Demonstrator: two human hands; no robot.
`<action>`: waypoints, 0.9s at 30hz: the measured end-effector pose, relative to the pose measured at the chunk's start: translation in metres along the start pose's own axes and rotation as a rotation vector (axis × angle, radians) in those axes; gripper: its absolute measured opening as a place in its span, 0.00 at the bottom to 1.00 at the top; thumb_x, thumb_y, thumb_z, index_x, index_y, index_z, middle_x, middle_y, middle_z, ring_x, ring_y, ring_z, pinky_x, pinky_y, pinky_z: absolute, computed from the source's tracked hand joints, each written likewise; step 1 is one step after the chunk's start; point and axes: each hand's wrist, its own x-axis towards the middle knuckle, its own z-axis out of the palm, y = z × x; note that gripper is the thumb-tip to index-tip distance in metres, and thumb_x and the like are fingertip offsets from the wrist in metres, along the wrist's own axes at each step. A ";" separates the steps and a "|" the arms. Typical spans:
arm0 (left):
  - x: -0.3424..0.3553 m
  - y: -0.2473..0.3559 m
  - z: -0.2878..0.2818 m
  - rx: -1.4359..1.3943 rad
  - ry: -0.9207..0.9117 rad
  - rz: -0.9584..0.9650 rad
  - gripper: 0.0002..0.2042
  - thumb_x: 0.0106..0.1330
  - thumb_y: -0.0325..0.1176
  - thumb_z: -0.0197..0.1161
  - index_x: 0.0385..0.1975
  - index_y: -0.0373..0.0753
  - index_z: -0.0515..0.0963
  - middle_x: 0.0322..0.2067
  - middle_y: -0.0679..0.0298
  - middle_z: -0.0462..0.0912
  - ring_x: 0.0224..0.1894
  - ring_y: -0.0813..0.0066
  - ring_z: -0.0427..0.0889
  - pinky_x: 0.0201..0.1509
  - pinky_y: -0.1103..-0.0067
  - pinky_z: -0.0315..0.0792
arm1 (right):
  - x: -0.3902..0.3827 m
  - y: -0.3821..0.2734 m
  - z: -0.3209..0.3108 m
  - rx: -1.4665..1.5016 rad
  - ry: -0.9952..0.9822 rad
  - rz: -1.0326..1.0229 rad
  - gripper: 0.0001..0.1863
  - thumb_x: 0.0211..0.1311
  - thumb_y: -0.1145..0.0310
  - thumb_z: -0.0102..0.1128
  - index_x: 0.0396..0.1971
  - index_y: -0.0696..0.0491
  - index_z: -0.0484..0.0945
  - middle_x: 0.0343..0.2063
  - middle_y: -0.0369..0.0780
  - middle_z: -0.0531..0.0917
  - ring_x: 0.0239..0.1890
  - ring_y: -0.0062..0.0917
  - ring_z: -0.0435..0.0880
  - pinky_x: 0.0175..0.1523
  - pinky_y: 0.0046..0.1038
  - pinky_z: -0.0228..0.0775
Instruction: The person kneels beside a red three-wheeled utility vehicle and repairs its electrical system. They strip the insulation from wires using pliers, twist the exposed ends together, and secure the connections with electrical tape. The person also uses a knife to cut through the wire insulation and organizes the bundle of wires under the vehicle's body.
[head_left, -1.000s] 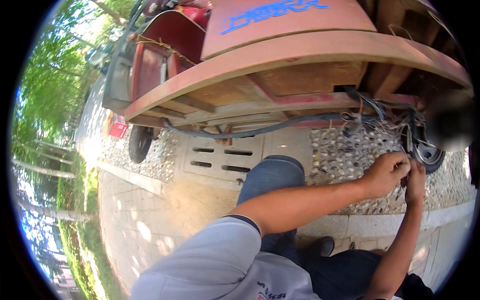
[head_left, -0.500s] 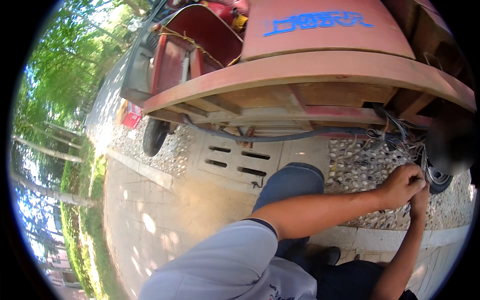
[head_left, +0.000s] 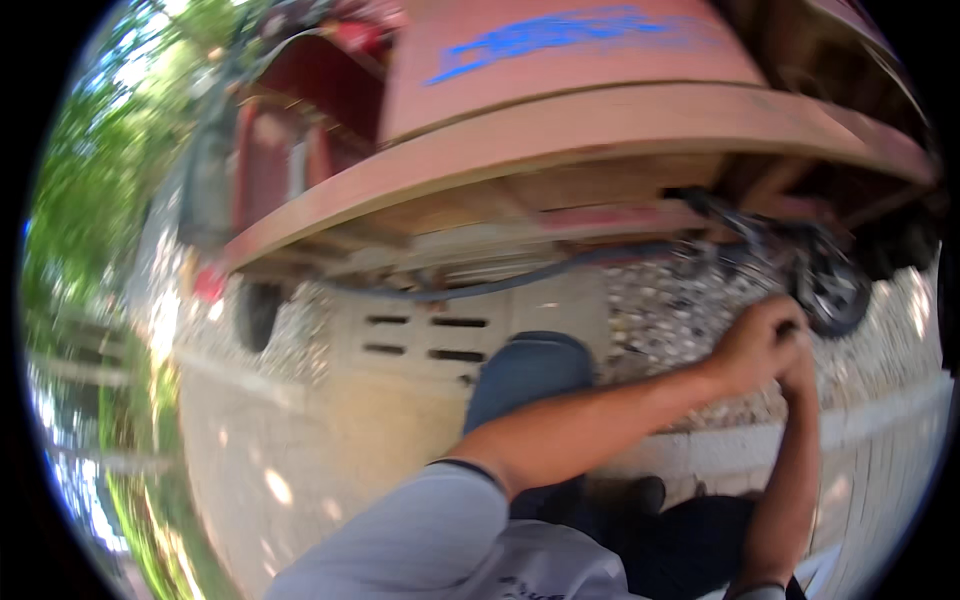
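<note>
Both hands meet at the right of the view, just below a small black wheel [head_left: 840,300] and a loose tangle of wires [head_left: 745,255]. My left hand [head_left: 748,345] is closed, its fingers curled around a small dark thing [head_left: 788,328] whose kind is blurred. Against it sits my right hand [head_left: 798,365], also closed, partly covered by the left. Its fingertips do not show clearly. A grey cable [head_left: 520,280] runs from the wires along the underside of a faded red vehicle body [head_left: 600,120].
Pebbled paving [head_left: 650,330] lies under the vehicle, beside a slotted drain cover [head_left: 420,335]. My bent knee [head_left: 535,365] is near the drain. Farther left stand another wheel [head_left: 258,312], a red box [head_left: 210,283] and trees [head_left: 90,200].
The view has swung to the right and blurred, so the vehicle appears farther left. My hands stay together and sit slightly farther below the wheel. A dark blurred shape before the wheel is gone.
</note>
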 end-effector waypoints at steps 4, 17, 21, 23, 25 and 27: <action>-0.004 0.021 -0.018 0.052 -0.053 -0.169 0.03 0.69 0.26 0.62 0.37 0.36 0.80 0.33 0.66 0.82 0.35 0.79 0.80 0.42 0.79 0.75 | 0.025 -0.064 0.021 -0.052 0.065 0.108 0.17 0.48 0.62 0.69 0.32 0.62 0.85 0.31 0.53 0.87 0.37 0.43 0.88 0.44 0.42 0.78; -0.010 0.018 -0.021 0.137 -0.021 -0.265 0.02 0.71 0.25 0.61 0.40 0.35 0.79 0.35 0.67 0.81 0.30 0.84 0.76 0.34 0.84 0.69 | 0.026 -0.099 0.024 -0.151 0.011 0.247 0.16 0.51 0.60 0.63 0.26 0.59 0.86 0.30 0.56 0.86 0.38 0.52 0.86 0.45 0.46 0.79; -0.009 0.013 -0.014 0.193 -0.042 -0.225 0.04 0.69 0.22 0.62 0.41 0.33 0.79 0.37 0.68 0.81 0.31 0.87 0.76 0.34 0.86 0.70 | 0.025 -0.089 0.021 -0.155 0.001 0.147 0.15 0.52 0.60 0.62 0.25 0.59 0.85 0.30 0.57 0.85 0.38 0.53 0.86 0.45 0.46 0.78; -0.010 0.007 -0.011 0.245 -0.035 -0.188 0.04 0.70 0.22 0.63 0.42 0.34 0.79 0.36 0.68 0.81 0.30 0.86 0.75 0.33 0.86 0.69 | 0.028 -0.086 0.018 -0.151 -0.044 0.174 0.15 0.52 0.60 0.62 0.26 0.60 0.85 0.30 0.57 0.85 0.38 0.53 0.86 0.45 0.46 0.78; -0.009 0.007 -0.003 0.229 -0.063 -0.226 0.05 0.69 0.21 0.63 0.42 0.33 0.79 0.36 0.69 0.80 0.32 0.87 0.75 0.35 0.86 0.68 | 0.024 -0.085 0.010 -0.155 -0.067 0.192 0.15 0.52 0.61 0.62 0.26 0.60 0.85 0.31 0.57 0.85 0.38 0.53 0.85 0.45 0.46 0.78; -0.007 0.007 0.007 0.208 -0.090 -0.246 0.04 0.69 0.21 0.62 0.41 0.32 0.79 0.36 0.69 0.79 0.34 0.86 0.75 0.37 0.85 0.69 | 0.019 -0.080 0.003 -0.171 -0.071 0.205 0.16 0.52 0.61 0.63 0.28 0.60 0.85 0.32 0.57 0.86 0.39 0.53 0.86 0.46 0.46 0.78</action>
